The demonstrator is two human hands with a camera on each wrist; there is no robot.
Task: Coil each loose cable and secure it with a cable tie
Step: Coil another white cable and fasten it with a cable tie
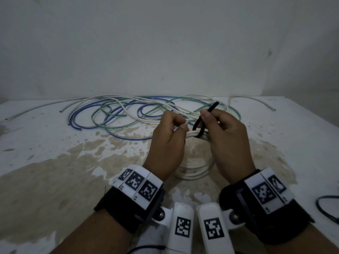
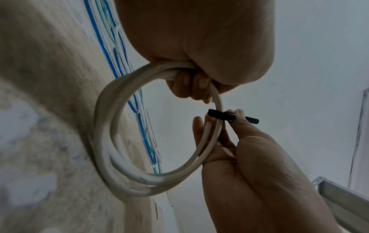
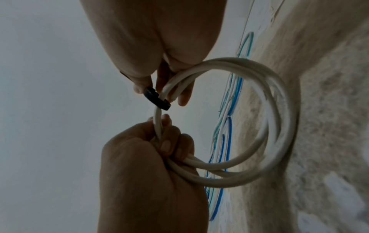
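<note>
Wrist bands with printed markers [image 1: 136, 184] sit nearest the lens, both forearms reaching forward over the stained surface [image 1: 45, 171]. Left hand [image 1: 167, 138] fingers curl round the bundled turns of the white cable coil [image 2: 111, 141], thumb and forefinger also pinching what looks like the cable's loose end. Coil hangs below both grips, lifted off the surface, its ring roughly upright and facing the person. Between the hands a short run of coil strands spans left to right; black cable tie [image 1: 200, 125] loops round that run, just right of the left grip. Right hand [image 1: 227, 132] pinches the tie's free tail between thumb and forefinger, tail pointing up and away; other fingers support the strands from underneath. Judgement: tie is wrapped but not cinched; next pull runs along the tail, away from the left hand, which braces the bundle. Right hand is nearer the tie. Farther back, loose cables [image 1: 128, 110] in blue, green and white lie tangled, still uncoiled.
</note>
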